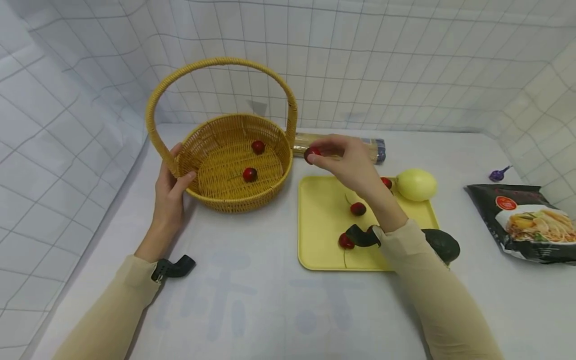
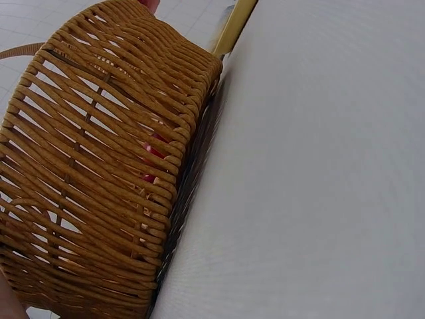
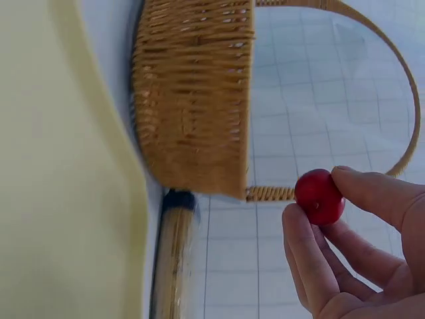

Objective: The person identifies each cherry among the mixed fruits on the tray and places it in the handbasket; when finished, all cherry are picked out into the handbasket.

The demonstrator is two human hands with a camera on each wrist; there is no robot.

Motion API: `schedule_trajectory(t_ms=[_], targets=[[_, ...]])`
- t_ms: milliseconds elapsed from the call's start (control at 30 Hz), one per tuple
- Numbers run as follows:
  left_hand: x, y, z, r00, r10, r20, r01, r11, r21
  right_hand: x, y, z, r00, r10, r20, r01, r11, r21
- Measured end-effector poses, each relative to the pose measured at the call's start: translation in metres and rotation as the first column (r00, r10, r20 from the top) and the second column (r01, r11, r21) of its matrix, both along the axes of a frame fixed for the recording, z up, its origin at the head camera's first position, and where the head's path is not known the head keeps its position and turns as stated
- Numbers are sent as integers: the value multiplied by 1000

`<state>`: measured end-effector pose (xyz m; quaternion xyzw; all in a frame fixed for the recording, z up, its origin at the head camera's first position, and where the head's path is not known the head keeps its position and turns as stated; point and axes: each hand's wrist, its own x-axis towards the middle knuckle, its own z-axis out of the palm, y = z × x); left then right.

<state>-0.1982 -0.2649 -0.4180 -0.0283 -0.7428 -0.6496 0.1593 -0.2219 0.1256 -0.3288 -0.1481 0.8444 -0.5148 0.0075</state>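
Note:
A yellow wicker basket (image 1: pixel 238 200) with a tall hoop handle stands at the left, two red cherries (image 1: pixel 249 174) lying inside it. My left hand (image 1: pixel 170 195) grips the basket's left rim near the foot of the handle, thumb over the edge. In the right wrist view my right hand (image 3: pixel 358 246) pinches a cherry (image 3: pixel 319 197) between thumb and fingertips. That hand is raised above the back of a yellow tray (image 1: pixel 321 220), just right of the basket. Several more cherries lie on the tray, some partly hidden by the right arm.
A yellow lemon-like fruit (image 1: pixel 416 184) sits at the tray's back right corner, a dark green avocado (image 1: pixel 442 245) at its right edge. Behind the tray lies a long clear-wrapped bundle (image 1: pixel 375 150). Farther right are a black food packet (image 1: pixel 524 222) and a small purple item (image 1: pixel 498 174).

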Motion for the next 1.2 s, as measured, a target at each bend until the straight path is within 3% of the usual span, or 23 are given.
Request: schedule_trajectory(t_ms=[233,400,633,1000,1200], targets=[[0,-1,-2,1000,-11,-9,11,1000,17,-1,-30,-1,999,13,-32,-15,998,-62],[0,0,-1,1000,1,2,-1,1000,-30,0,-39,-12,997,41,-65,-46,997,-64],[-1,-1,0,1000,-9,-5,9,1000,-13,1,-45,-20,997,47,-56,-51,996,-71],[-1,-2,-2,1000,-25,-18,26,999,41,5,-44,-13,994,93,-50,-94,995,-20],[-1,-3,-1,1000,-15,-9,15,1000,17,6,-40,-10,994,110,-18,-110,994,14]])
